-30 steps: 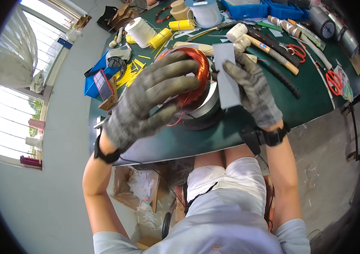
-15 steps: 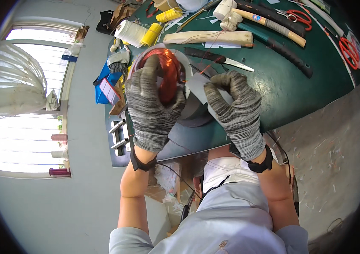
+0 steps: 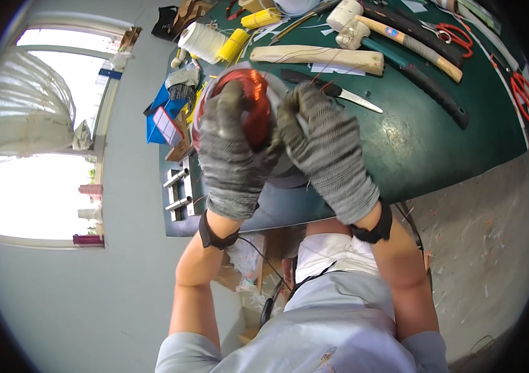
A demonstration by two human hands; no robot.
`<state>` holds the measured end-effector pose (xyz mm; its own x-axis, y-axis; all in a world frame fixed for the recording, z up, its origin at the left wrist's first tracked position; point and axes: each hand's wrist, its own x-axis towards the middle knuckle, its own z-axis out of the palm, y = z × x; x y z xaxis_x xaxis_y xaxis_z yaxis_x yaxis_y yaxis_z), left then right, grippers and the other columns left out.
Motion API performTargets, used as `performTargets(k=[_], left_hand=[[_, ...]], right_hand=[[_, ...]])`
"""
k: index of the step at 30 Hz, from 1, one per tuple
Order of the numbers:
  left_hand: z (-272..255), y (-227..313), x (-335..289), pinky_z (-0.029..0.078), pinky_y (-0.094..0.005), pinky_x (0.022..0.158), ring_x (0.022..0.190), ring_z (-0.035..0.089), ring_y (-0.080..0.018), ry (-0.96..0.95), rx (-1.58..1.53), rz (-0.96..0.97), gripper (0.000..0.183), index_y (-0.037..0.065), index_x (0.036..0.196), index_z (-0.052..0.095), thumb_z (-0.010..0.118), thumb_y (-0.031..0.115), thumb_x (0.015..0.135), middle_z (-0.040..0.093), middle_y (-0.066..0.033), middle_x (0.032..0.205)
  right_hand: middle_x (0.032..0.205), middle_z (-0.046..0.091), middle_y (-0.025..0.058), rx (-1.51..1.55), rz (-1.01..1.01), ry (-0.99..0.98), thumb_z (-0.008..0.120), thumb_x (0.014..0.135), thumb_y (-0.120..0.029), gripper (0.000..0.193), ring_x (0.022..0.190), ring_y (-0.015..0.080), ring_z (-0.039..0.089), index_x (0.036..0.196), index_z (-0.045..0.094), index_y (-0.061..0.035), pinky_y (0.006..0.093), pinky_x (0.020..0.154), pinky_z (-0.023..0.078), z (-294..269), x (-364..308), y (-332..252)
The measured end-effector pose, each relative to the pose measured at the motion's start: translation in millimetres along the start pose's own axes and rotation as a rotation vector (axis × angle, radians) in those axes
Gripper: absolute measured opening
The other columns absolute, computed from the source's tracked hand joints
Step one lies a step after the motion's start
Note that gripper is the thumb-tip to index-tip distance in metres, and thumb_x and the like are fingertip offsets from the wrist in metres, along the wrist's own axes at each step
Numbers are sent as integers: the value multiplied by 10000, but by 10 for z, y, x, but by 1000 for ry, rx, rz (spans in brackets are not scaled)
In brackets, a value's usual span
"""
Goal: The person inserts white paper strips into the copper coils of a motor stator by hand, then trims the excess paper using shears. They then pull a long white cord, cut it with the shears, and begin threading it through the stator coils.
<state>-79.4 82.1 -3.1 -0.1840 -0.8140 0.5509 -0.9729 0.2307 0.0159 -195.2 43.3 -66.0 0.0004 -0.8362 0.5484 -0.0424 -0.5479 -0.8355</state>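
My left hand [image 3: 228,163] is partly closed, fingers curled over the copper coil [image 3: 258,98], probably to steady it against the round grey part [image 3: 289,177] in front of me. My right hand [image 3: 326,149] bends its fingers just beside the coil; I cannot tell whether they pinch anything. The gloves [image 3: 348,189] are ribbed knit, the coil glossy and rounded. Beyond, the smooth green tabletop [image 3: 426,165] bears a straight-bladed knife [image 3: 362,101] and a pale wooden bar [image 3: 326,58], apparently kept within reach.

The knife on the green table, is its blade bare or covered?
Bare: the knife shows its silver blade beyond the black handle.
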Motion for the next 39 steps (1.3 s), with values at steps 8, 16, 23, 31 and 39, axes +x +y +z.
performTargets(k=[8, 16, 23, 31, 39], left_hand=[[-405, -571, 386, 380, -374, 932, 1087, 491, -295, -454, -477, 311, 406, 38, 1166, 511, 610, 199, 807, 526, -140, 1138], [-31, -621, -43, 430, -442, 861, 966, 551, -369, 63, -268, 410, 234, 21, 910, 566, 604, 130, 707, 594, -150, 939], [-50, -524, 59, 467, -407, 790, 847, 579, -311, -105, -157, 500, 201, 23, 797, 594, 611, 183, 677, 581, -147, 851], [-44, -978, 499, 446, -333, 891, 984, 552, -283, -159, -641, 303, 270, 27, 1103, 518, 479, 147, 864, 569, -135, 1011], [437, -1226, 586, 404, -329, 921, 1044, 524, -260, -128, -779, 285, 279, 28, 1097, 549, 384, 181, 933, 565, -160, 1061]], right_hand=[[858, 565, 122, -303, -374, -463, 587, 781, -109, 211, 797, 274, 563, 974, 579, -25, 335, 703, 466, -265, 757, 321], [797, 546, 136, -213, -188, -313, 553, 829, -90, 125, 710, 287, 565, 921, 538, -6, 362, 589, 457, -153, 567, 138], [879, 593, 126, -282, -313, -596, 526, 865, -120, 165, 817, 255, 571, 981, 563, -9, 295, 762, 454, -175, 1028, 119], [806, 573, 99, -286, -319, -621, 517, 881, -131, 141, 747, 160, 530, 900, 561, 1, 264, 716, 436, -264, 1047, 201], [820, 579, 123, -512, -619, -544, 460, 896, -103, 131, 751, 224, 558, 920, 543, -5, 285, 694, 441, -61, 1055, 92]])
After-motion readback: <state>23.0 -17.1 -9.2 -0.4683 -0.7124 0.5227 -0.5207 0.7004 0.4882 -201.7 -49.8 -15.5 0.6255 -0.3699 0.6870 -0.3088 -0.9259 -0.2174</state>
